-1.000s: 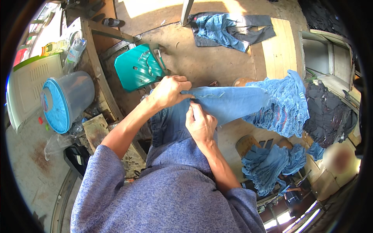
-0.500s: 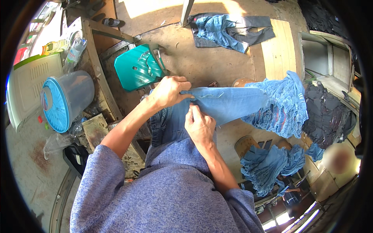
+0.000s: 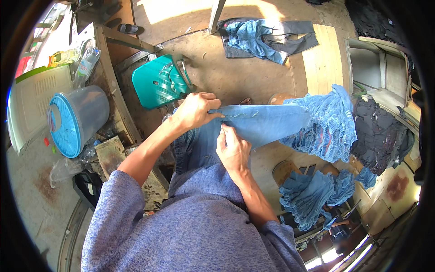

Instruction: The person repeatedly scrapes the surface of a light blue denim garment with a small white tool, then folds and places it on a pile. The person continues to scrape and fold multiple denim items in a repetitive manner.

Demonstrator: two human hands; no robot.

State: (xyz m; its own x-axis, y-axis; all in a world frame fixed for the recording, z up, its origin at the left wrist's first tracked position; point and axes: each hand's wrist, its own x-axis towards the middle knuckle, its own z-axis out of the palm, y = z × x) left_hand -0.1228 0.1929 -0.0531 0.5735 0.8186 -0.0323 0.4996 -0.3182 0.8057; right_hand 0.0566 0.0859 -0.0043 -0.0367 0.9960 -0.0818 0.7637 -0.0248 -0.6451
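Pale blue denim jeans (image 3: 267, 121) stretch across my lap and out to the right. My left hand (image 3: 198, 111) pinches their far edge between thumb and fingers. Just below it, my right hand (image 3: 234, 148) is closed, thumb and forefinger tips together against the denim. A small dark point shows at those fingertips, too small to name. Loose pale threads hang along the edge, right of my left hand. The jeans run up to a bunched stack of blue denim (image 3: 324, 129) on the right.
A green plastic stool (image 3: 158, 82) stands ahead to the left, near a clear bucket with a blue lid (image 3: 68, 124). Black and blue trousers (image 3: 267, 40) lie on the far floor. More denim (image 3: 306, 197) and dark garments (image 3: 380, 133) are piled right. Another person (image 3: 340, 231) is at lower right.
The view has shifted slightly. Both hands keep their grip in nearly the same place, with the right fingertips a touch lower on the denim.
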